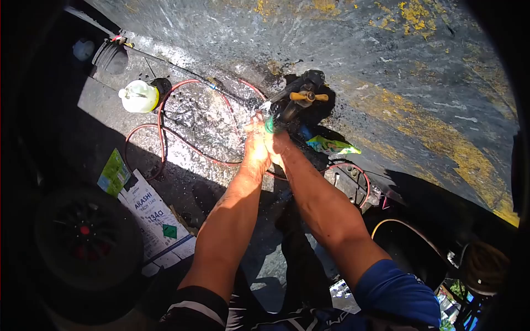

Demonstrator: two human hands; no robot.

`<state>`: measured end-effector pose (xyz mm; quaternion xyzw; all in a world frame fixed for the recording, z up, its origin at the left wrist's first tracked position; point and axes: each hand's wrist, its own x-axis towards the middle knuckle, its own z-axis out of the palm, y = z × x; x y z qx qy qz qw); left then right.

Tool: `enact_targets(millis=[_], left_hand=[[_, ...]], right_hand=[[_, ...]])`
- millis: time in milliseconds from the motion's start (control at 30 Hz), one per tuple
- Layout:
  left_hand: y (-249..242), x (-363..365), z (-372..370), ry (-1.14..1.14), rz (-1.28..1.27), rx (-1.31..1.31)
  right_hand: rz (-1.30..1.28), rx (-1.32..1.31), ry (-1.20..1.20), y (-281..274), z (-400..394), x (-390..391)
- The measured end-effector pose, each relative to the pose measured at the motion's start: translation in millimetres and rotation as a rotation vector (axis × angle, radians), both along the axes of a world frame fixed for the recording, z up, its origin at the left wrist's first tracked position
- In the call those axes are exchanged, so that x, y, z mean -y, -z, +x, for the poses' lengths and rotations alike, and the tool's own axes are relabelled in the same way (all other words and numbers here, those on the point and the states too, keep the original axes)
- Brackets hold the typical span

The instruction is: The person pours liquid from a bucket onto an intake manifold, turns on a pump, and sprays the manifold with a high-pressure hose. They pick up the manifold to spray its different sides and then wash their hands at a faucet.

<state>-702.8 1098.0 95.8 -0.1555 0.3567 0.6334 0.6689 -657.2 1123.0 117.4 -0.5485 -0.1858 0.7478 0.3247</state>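
Note:
Both arms reach forward to a dark tap with a brass-coloured handle [309, 97], fixed by the grey wall. Under its spout, in bright sunlight, my left hand [255, 138] and my right hand [274, 142] are close together and seem to touch. A small green piece [269, 124] shows at the spout end beside my right hand. Glare and water hide the fingers of both hands, so whether they hold anything cannot be made out. The ground below the hands is wet and shiny.
A red hose [162, 129] loops over the ground. To the left are a pale bottle [138, 97], a grey bucket [112, 58], a green packet [114, 174], a printed cardboard sheet [149, 207] and a black wheel [85, 240]. Another green packet [333, 146] lies by the wall [353, 66].

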Motion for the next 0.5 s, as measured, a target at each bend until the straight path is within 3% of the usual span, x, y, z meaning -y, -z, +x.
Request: enact_targets(millis=[67,133,167,267,367,400,467,500], left_hand=[[-10.5,2.0,3.9,-0.028,-0.052,-0.112],[-32.0,-5.8,-11.6,-0.073,-0.105,0.058],[-46.3,-4.5,-13.3,-0.09,-0.199,-0.073],[-52.0,-5.3,-21.8,0.04,-0.024,0.132],[-8.3,-4.0,-32.1,0.077,0.114,0.183],[17.7,0.5,-41.5,0.106,0.199,0.251],[-56.2,-3.3,-27.9,0.113,0.008,0.096],[-58.7,-6.7,-19.0,0.087,-0.017,0.119]], right_hand=[[-0.07,-0.135,0.279,-20.5,3.0,-4.5],[-0.14,-0.281,0.553,-35.0,5.3,-7.8],[-0.163,-0.332,0.523,-38.0,5.8,-8.4],[-0.25,-0.494,0.486,-19.9,11.5,-8.8],[-0.208,-0.63,0.394,-7.8,14.1,-3.7],[-0.316,-0.584,0.501,-31.1,9.0,-5.2],[0.311,0.071,0.069,4.0,34.3,4.2],[0.002,-0.382,0.269,-6.8,50.7,1.4]])
